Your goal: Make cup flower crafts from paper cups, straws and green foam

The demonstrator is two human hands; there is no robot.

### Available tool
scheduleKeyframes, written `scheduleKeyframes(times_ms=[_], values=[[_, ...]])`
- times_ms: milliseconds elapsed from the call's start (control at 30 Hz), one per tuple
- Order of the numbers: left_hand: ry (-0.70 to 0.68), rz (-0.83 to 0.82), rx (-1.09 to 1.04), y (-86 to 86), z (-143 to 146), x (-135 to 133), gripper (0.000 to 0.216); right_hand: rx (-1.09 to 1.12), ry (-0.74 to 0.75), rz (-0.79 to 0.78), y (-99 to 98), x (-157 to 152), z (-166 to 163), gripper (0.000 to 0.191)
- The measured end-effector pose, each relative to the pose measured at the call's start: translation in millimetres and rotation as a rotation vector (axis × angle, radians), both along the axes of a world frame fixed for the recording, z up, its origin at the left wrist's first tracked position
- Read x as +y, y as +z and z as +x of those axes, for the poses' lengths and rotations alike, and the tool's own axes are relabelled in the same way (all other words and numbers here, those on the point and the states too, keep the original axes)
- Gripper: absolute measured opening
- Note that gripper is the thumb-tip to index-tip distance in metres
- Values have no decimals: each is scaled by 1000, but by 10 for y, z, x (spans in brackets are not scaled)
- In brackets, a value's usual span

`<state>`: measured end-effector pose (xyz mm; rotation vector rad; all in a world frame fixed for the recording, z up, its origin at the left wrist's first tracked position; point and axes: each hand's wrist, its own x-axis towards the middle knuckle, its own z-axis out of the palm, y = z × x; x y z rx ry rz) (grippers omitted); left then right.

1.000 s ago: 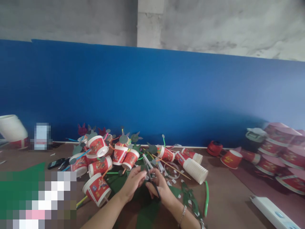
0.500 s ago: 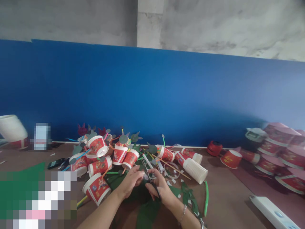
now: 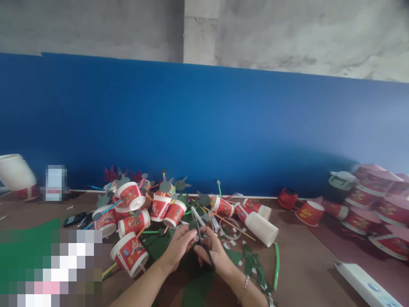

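My right hand is wrapped round the black handles of a pair of scissors, whose blades point up and away from me. Close beside the blades, my left hand pinches a small dark green piece, mostly covered by the fingers. Beneath both hands lies dark green sheet material. Cut green scraps and small white bits are scattered to the right of my right wrist.
Red printed paper cups with straws and cut-out shapes crowd the left. A stack of white-rimmed cups lies at right, near a green balloon stick. Farther right are a white power strip and piled red cups.
My left hand has shifted slightly right, closer to the scissors. The scissor blades look more closed, and a whitish glint at the left fingertips has given way to dark green.
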<state>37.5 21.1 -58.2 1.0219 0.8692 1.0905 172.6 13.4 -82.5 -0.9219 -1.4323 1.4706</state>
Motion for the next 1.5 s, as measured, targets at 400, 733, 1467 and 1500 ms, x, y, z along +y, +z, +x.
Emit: scheduleKeyframes(times_ms=[400, 733, 1467, 1500], values=[[-99, -9, -8, 83, -84, 27, 33, -24, 26, -12, 30, -7, 9, 51], [-113, -28, -13, 27, -83, 54, 39, -24, 9, -6, 45, 6, -5, 48], [-32, 11, -4, 35, -20, 7, 34, 14, 14, 9, -15, 6, -5, 47], [-37, 11, -4, 33, -23, 10, 34, 17, 14, 11, -16, 6, -5, 47]])
